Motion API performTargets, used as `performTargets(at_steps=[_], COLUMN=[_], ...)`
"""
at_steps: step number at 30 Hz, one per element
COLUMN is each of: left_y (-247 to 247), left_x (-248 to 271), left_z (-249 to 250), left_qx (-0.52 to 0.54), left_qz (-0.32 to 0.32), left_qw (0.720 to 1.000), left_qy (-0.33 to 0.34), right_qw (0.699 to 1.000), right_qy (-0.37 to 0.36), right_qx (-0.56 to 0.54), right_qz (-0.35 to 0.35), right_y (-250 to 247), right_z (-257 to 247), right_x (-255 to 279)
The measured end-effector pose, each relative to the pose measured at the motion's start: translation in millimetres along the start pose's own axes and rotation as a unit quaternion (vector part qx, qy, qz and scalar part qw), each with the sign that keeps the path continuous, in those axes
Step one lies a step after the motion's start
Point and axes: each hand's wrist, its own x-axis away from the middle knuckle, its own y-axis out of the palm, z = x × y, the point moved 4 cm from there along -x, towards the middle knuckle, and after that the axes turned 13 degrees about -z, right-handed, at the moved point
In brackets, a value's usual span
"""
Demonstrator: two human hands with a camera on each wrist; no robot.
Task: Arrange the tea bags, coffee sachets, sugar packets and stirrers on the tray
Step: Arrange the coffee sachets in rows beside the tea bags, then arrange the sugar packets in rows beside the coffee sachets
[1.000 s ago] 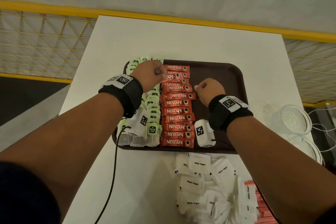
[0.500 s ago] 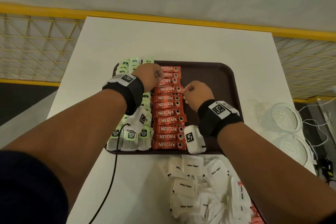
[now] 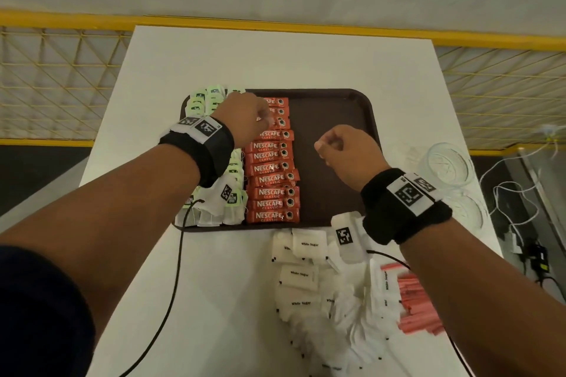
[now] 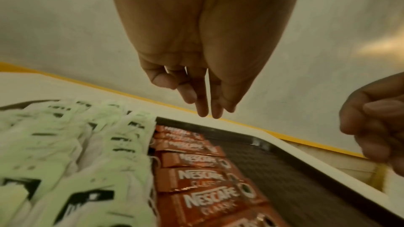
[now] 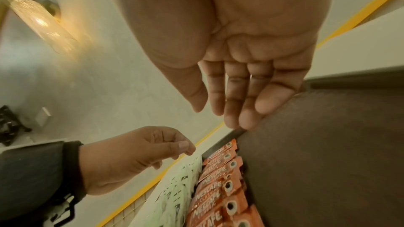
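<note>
A dark brown tray (image 3: 333, 190) holds a column of green-tagged tea bags (image 3: 211, 101) on its left and a column of red coffee sachets (image 3: 271, 180) beside them. My left hand (image 3: 263, 119) hovers over the far end of the sachet column, fingers loose and empty (image 4: 203, 106). My right hand (image 3: 324, 147) hangs above the bare right half of the tray with relaxed fingers (image 5: 229, 115), holding nothing. White sugar packets (image 3: 306, 278) lie heaped on the table in front of the tray. Pink stirrers (image 3: 416, 306) lie to their right.
The white table (image 3: 275, 58) backs onto a yellow rail and a mesh fence (image 3: 58, 76). Clear glass jars (image 3: 447, 165) stand right of the tray, with white cables (image 3: 508, 193) beyond them. A black cable (image 3: 171, 291) runs from my left wrist.
My right hand has drawn away from the sachet column to the right, over the bare tray. My left hand has stayed near the column's far end.
</note>
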Motion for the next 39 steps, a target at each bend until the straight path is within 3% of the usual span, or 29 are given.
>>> performTargets(at_steps=[4,9,16,26,39], left_y=[15,72,141,153,171], left_x=[57,126,186,211,215], left_z=[42,71,72,97,96], left_qx=[0.007,0.0,-0.018,0.062,0.176], left_qz=[-0.036,-0.155,-0.262,-0.229,-0.148], left_qw=[0.997,0.985,0.964,0.966,0.956], left_qy=[0.071,0.077,-0.041,-0.107,-0.182], right_qw=[0.996,0.98,0.937,0.913,0.936], right_qy=[-0.018,-0.03,-0.036,-0.092,-0.102], right_qx=[0.022,0.09,0.222,0.335,0.266], right_qz=[-0.083,-0.174,-0.265,-0.214,-0.205], right_y=[8,42,86,123,134], right_z=[14,40,58,58,62], right_x=[59,118,165,191,190])
